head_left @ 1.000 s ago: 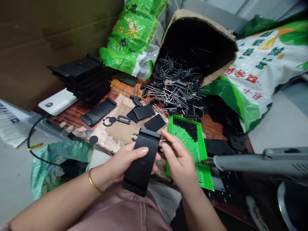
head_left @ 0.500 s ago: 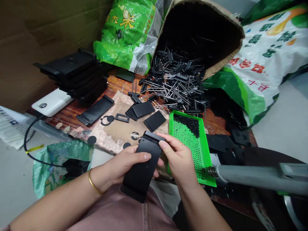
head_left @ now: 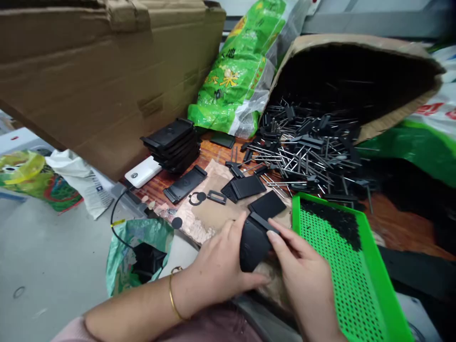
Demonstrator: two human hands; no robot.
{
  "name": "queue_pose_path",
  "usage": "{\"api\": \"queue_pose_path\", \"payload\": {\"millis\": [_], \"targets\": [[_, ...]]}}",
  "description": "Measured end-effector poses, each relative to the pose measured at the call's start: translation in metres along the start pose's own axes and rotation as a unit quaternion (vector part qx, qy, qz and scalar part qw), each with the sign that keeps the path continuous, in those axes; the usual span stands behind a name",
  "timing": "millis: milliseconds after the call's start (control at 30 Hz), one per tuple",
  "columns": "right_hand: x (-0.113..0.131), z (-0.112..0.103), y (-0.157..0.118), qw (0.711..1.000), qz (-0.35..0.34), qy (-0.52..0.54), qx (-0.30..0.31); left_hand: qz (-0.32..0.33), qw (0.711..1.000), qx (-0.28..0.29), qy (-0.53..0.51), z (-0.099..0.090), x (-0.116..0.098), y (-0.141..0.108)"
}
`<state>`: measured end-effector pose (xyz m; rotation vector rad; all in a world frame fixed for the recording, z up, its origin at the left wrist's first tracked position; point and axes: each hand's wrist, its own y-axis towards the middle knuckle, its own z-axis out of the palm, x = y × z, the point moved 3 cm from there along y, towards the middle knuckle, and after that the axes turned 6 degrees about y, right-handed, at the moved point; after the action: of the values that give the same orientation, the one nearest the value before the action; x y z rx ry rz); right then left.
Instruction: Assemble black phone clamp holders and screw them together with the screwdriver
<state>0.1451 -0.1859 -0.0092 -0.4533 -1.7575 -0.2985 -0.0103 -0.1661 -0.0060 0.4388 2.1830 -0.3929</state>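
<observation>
Black plastic bracket [head_left: 253, 247] held between left hand [head_left: 221, 261] and right hand [head_left: 302, 270], fingers [head_left: 274, 232] closed narrow on its edges; green perforated tray [head_left: 384, 270] just beside.

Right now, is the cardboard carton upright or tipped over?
Tipped: the cardboard carton lies on its side, mouth toward the black-headed metal pins spilling out.

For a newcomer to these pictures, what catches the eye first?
The bright green perforated tray sits at lower right. Above it, metal pins with black plastic pieces spill from a tipped cardboard box. At centre, the left hand and right hand hold a black plastic piece.
</observation>
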Motion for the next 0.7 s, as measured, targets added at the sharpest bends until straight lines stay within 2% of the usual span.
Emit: {"api": "queue_pose_path", "payload": {"millis": [100,200,333,400,467,567,633,700], "targets": [[0.005,0.012,0.0,0.998,-0.01,0.038,0.058,0.034,0.992,-0.021,0.122,-0.012,0.005,0.003],[0.002,0.011,0.0,0.995,-0.02,0.066,0.076,0.056,0.966,-0.076,0.24,-0.046,0.016,0.017],[-0.01,0.001,-0.006,0.995,-0.056,0.024,0.08,-0.015,0.909,-0.144,0.391,-0.1,0.036,0.045],[-0.01,-0.001,-0.011,0.991,-0.088,-0.004,0.099,-0.037,0.885,-0.147,0.441,-0.115,0.044,0.058],[0.001,-0.002,-0.015,0.984,-0.119,-0.026,0.13,-0.051,0.867,-0.137,0.477,-0.121,0.051,0.068],[0.03,0.0,-0.017,0.969,-0.154,-0.013,0.193,-0.057,0.852,-0.124,0.506,-0.12,0.06,0.076],[0.038,0.003,-0.026,0.944,-0.162,0.028,0.286,-0.054,0.848,-0.124,0.513,-0.117,0.063,0.077],[0.02,0.005,-0.05,0.902,-0.15,0.071,0.4,-0.051,0.845,-0.127,0.517,-0.116,0.064,0.077]]}}
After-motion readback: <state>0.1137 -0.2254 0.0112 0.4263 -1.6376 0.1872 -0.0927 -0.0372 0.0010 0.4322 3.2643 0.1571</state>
